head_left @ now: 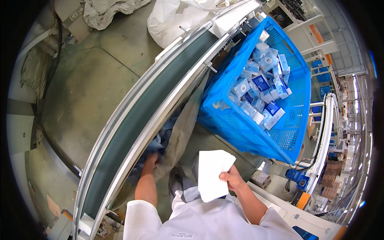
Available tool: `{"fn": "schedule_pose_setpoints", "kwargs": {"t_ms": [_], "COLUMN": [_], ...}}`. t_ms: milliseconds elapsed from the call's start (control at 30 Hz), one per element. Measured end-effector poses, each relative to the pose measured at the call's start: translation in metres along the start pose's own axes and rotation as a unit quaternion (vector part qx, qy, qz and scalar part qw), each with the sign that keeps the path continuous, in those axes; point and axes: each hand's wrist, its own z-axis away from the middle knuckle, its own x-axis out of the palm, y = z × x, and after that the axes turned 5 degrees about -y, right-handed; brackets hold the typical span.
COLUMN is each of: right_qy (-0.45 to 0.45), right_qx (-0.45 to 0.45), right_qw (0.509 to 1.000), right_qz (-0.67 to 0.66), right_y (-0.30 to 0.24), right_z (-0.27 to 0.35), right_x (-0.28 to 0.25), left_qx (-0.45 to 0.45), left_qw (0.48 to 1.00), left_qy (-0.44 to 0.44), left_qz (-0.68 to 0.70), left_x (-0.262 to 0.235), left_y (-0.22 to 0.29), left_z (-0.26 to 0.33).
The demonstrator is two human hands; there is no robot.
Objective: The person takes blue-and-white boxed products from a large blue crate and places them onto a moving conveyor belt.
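My right hand (pixel 233 179) is closed on a stack of white tissue sheets (pixel 214 176), thumb on the face towards me, held upright in front of my body. Low on the left, my left hand (pixel 150 161) reaches down beside the conveyor into an open greyish sack (pixel 185 130). Crumpled blue plastic wrapping (pixel 159 143) lies in the sack right at that hand. The left fingers are hidden there, so their grip does not show.
A conveyor with a dark green belt (pixel 146 102) curves along my left, a small white piece (pixel 86 223) at its near end. To the right front stands a blue plastic crate (pixel 236 124) holding many wrapped tissue packs (pixel 262 82). Beyond the belt lies a white bulk bag (pixel 170 24).
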Motion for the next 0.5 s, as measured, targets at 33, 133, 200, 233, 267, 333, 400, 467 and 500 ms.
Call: {"fn": "schedule_pose_setpoints", "kwargs": {"t_ms": [33, 133, 200, 233, 267, 333, 400, 467, 500], "right_qy": [0.007, -0.001, -0.020, -0.022, -0.036, -0.065, -0.093, -0.139, -0.154], "right_qx": [-0.021, -0.076, -0.102, -0.117, -0.132, -0.148, -0.138, -0.125, -0.140], "right_qw": [0.999, 0.989, 0.981, 0.977, 0.972, 0.968, 0.970, 0.965, 0.961], "right_qz": [0.047, 0.129, 0.162, 0.176, 0.193, 0.191, 0.176, 0.182, 0.181], "right_y": [0.008, -0.004, -0.011, -0.012, -0.014, -0.009, -0.012, -0.025, -0.024], "right_z": [0.001, -0.003, -0.001, 0.001, 0.000, 0.008, 0.021, 0.037, 0.043], "right_x": [-0.008, 0.001, 0.012, 0.016, 0.018, 0.012, 0.008, -0.002, -0.015], "left_qx": [0.017, 0.434, 0.520, 0.498, 0.564, 0.529, 0.605, 0.622, 0.607], "left_qw": [0.999, 0.898, 0.763, 0.808, 0.754, 0.813, 0.789, 0.780, 0.788], "left_qy": [0.019, 0.071, -0.264, -0.245, -0.275, -0.196, -0.092, -0.063, -0.087], "left_qz": [-0.037, 0.019, 0.279, 0.195, 0.196, 0.145, 0.053, 0.026, 0.045], "left_x": [0.013, 0.072, 0.107, 0.115, 0.121, 0.129, 0.146, 0.161, 0.167], "left_y": [0.019, 0.043, 0.039, 0.038, 0.044, 0.051, 0.051, 0.050, 0.049], "left_z": [0.042, 0.176, 0.258, 0.286, 0.306, 0.330, 0.335, 0.349, 0.366]}}
